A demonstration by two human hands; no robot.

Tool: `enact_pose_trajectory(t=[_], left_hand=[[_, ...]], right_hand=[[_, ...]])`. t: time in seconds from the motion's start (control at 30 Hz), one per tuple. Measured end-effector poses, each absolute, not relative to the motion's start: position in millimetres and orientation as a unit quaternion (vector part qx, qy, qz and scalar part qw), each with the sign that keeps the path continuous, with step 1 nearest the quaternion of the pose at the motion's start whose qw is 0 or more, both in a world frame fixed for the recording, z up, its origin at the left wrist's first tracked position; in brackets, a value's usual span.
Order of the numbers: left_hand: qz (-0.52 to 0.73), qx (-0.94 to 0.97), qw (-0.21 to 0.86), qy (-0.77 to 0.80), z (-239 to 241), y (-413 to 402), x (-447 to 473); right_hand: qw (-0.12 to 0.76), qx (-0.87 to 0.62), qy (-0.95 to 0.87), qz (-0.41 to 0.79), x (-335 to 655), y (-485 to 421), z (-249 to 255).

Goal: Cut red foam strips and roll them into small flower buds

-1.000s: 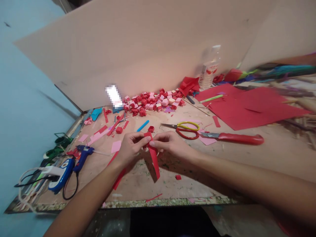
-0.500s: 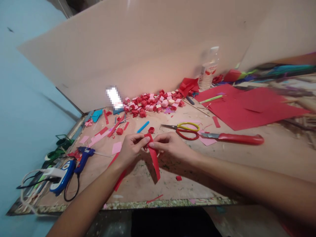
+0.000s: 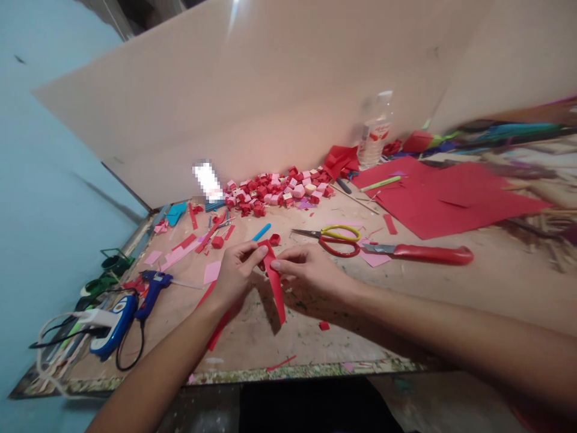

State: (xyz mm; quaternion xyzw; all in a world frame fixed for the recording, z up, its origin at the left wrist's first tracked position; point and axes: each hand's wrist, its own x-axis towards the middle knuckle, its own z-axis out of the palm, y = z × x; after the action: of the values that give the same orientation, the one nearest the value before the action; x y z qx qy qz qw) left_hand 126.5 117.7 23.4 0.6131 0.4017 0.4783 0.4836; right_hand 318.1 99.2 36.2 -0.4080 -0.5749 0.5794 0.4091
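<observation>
Both my hands meet over the middle of the worktable (image 3: 496, 282). My left hand (image 3: 234, 273) and my right hand (image 3: 306, 267) each pinch the top of a long red paper strip (image 3: 276, 285), which hangs down toward me. Fingers of both hands are closed on its upper end. A small red rolled piece (image 3: 274, 239) lies just beyond the strip.
Scissors with yellow and red handles (image 3: 336, 237) and a red-handled knife (image 3: 419, 253) lie right of my hands. A heap of small red and pink folded pieces (image 3: 279, 189) sits at the back by a plastic bottle (image 3: 373, 129). Red paper sheets (image 3: 446, 198) lie right. A blue glue gun (image 3: 151, 288) is left.
The strip's upper end has been worked between my fingers and now tilts slightly more to the left. The view has shifted a little; my hands stay in place.
</observation>
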Motion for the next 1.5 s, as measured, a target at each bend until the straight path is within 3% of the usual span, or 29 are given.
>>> enact_pose_trajectory(t=[0.57, 1.2, 1.5], left_hand=[[0.539, 0.595, 0.432, 0.411, 17.0, 118.5, 134.0], [0.573, 0.569, 0.387, 0.444, 19.3, 131.6, 131.3], [0.673, 0.496, 0.291, 0.466, 31.9, 150.5, 106.6]], right_hand=[[0.418, -0.388, -0.518, 0.637, 305.9, 91.0, 21.2], [0.375, -0.394, -0.615, 0.571, 303.8, 89.3, 13.1], [0.348, -0.404, -0.623, 0.573, 303.8, 83.1, 17.1]])
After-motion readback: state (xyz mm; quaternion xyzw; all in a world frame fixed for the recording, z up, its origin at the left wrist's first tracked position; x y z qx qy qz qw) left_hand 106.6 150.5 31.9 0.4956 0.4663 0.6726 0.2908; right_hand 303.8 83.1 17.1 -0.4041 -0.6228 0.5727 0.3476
